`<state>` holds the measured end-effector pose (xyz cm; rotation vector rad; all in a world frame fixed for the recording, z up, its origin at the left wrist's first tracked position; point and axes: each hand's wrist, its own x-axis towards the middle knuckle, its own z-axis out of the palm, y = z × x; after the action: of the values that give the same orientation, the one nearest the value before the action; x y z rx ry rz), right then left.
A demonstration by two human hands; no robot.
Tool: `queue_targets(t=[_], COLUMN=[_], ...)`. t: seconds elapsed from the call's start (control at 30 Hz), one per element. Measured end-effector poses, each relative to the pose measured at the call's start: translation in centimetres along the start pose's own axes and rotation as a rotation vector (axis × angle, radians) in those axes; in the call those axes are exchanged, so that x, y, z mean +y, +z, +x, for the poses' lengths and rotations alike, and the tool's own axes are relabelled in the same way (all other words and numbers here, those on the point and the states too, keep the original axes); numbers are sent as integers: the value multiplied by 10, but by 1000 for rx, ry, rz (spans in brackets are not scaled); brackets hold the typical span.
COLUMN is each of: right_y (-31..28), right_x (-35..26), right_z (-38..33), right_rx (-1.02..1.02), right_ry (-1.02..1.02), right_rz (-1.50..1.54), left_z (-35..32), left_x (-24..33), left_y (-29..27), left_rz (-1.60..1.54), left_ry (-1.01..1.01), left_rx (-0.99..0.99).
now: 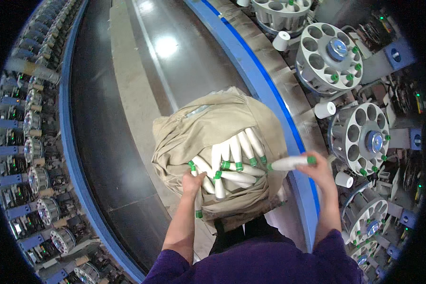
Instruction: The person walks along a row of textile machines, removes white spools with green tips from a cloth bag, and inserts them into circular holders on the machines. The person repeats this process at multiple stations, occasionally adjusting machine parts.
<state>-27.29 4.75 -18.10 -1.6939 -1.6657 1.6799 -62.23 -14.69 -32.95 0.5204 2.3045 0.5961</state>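
A beige cloth bag (199, 128), open at the top, sits in front of my body with several white yarn bobbins (235, 151) inside, their ends green. My left hand (192, 182) is closed around one slim bobbin (198, 202) at the bag's left side; its green ends show above and below the fingers. To the right of the bag, my right hand (321, 171) grips another full white bobbin (288, 164) near one green end, holding it roughly level. That bobbin is slightly blurred and points toward the bag.
Along the right stand winding units with round bobbin magazines (359, 124), some holes holding green-tipped bobbins. White cones (324, 110) stick out beside them. A blue rail (281, 106) edges that machine. Another machine row (33, 151) lines the left, across the grey floor (123, 165).
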Motion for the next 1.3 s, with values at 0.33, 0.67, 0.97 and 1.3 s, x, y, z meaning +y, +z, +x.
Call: queue_targets(t=[0.33, 0.67, 0.97, 1.3], right_y=[214, 161, 137, -57], right_x=[9, -39, 30, 3], right_z=[51, 44, -131, -154], right_rx=[-408, -647, -622, -632], right_ry=[-183, -188, 473, 159], right_rz=[-828, -30, 687, 1363], left_z=[-25, -73, -130, -186], left_x=[10, 87, 140, 330], left_y=[-76, -104, -69, -7], left_rz=[-691, -1172, -1186, -1228], left_ry=[-38, -79, -367, 243], left_rx=[43, -900, -1182, -1305])
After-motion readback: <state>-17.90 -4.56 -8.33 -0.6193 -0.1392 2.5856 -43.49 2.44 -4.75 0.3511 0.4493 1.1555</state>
